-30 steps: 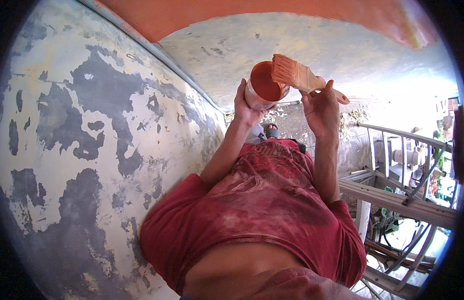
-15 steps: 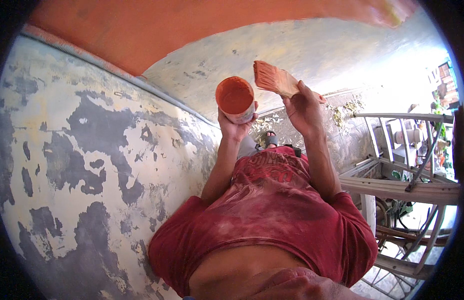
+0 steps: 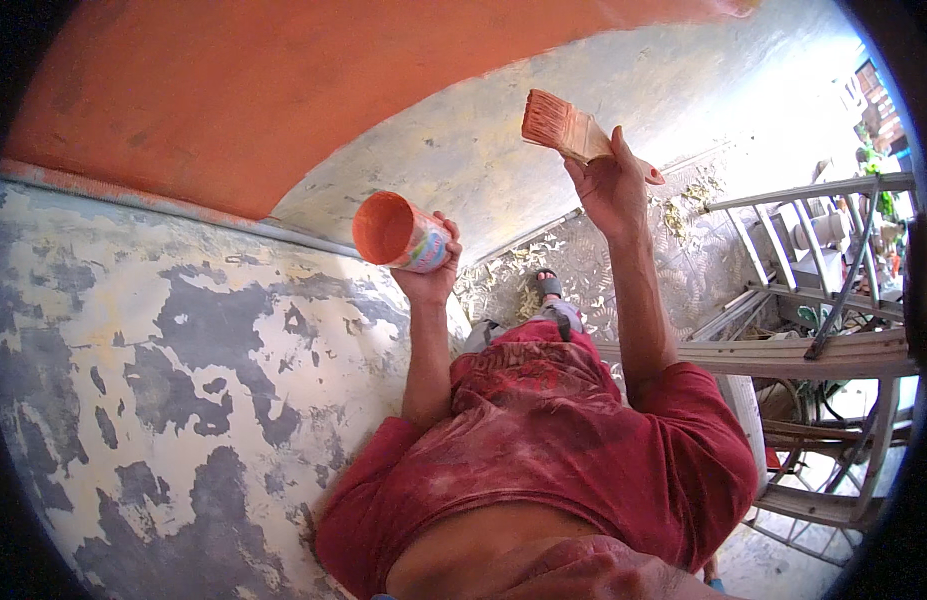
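My left hand (image 3: 430, 272) is wrapped round a paint can (image 3: 423, 240) with a colourful label. The can is tilted, its mouth toward me, and orange paint coats the inside. Up and to the right, my right hand (image 3: 615, 200) grips a wide paintbrush (image 3: 588, 136) by its handle. Orange paint covers the bristles, which point up and left toward the wall ahead. The brush is apart from both the can and the wall. That wall bears a broad patch of orange paint (image 3: 233, 95) with a curved edge, beside a bare greyish-white part (image 3: 383, 165).
To my left stands a wall (image 3: 213, 400) with peeling white and grey patches. A pipe (image 3: 163, 210) runs along the corner between the walls. A metal ladder (image 3: 793, 355) is close on my right. Pale flakes (image 3: 528, 260) litter the patterned floor (image 3: 593, 280) by my foot.
The can in my left hand has moved left and down and turned its label into view. The brush in my right hand has risen slightly, farther from the can. My view has shifted too.
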`<action>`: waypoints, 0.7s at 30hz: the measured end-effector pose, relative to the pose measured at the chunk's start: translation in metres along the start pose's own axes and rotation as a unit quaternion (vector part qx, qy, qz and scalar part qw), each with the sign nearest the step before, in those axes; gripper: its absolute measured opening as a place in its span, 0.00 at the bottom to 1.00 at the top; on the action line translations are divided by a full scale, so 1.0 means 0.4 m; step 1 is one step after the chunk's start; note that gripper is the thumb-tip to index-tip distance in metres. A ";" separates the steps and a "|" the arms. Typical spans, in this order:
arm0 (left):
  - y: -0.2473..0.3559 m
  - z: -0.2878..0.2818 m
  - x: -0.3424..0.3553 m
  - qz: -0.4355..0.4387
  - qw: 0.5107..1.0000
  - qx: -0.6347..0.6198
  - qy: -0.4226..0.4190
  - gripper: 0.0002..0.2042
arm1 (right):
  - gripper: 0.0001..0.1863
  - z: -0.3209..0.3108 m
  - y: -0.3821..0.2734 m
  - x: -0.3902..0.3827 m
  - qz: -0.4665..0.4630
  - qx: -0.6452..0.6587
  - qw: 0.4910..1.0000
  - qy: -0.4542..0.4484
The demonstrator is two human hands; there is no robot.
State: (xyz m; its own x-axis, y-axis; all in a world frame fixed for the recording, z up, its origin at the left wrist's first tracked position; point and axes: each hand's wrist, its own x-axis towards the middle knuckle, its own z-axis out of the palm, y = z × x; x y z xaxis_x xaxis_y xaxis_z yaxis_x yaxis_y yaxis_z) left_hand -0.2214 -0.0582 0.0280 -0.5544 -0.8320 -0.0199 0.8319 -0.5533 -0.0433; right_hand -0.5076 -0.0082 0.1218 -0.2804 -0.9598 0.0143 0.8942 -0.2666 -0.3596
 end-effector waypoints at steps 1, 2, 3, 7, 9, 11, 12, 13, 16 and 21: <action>0.004 0.006 -0.005 0.001 1.000 -0.011 0.017 0.30 | 0.22 -0.007 -0.003 -0.001 -0.009 -0.030 0.999 0.027; 0.003 0.010 -0.010 -0.003 1.000 -0.007 0.021 0.29 | 0.21 -0.012 -0.005 -0.002 -0.028 -0.049 0.998 0.040; 0.009 0.018 -0.017 0.004 1.000 -0.001 0.023 0.29 | 0.21 -0.017 -0.006 -0.006 -0.040 -0.066 0.996 0.045; 0.038 0.038 -0.047 0.039 0.999 0.030 0.004 0.28 | 0.19 -0.038 0.000 -0.013 -0.042 -0.211 0.976 -0.003; 0.043 0.035 -0.056 0.054 0.998 0.042 0.012 0.29 | 0.20 -0.053 0.006 -0.006 -0.006 -0.154 0.985 0.077; 0.049 0.030 -0.063 0.060 0.997 0.051 0.026 0.29 | 0.21 -0.068 0.017 0.005 -0.004 -0.151 0.987 0.054; 0.048 0.027 -0.063 0.065 0.996 0.048 0.035 0.30 | 0.22 -0.074 0.025 0.010 -0.009 -0.150 0.986 0.071; 0.051 0.026 -0.070 0.066 0.996 0.043 0.046 0.30 | 0.23 -0.078 0.036 0.016 -0.016 -0.151 0.985 0.077; 0.054 0.026 -0.088 0.071 0.995 0.041 0.057 0.30 | 0.23 -0.074 0.080 0.027 -0.034 -0.166 0.983 0.072; 0.049 0.018 -0.143 0.101 0.993 0.039 0.045 0.29 | 0.23 -0.014 0.188 0.035 -0.084 -0.281 0.956 0.001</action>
State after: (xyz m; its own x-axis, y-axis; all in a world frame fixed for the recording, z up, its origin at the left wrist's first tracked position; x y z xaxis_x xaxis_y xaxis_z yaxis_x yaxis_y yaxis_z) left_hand -0.1734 -0.0218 0.0356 -0.3739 -0.9210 -0.1093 0.9235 -0.3806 0.0485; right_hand -0.4463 -0.0413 0.0899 -0.4049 -0.9072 0.1143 0.5075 -0.3270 -0.7972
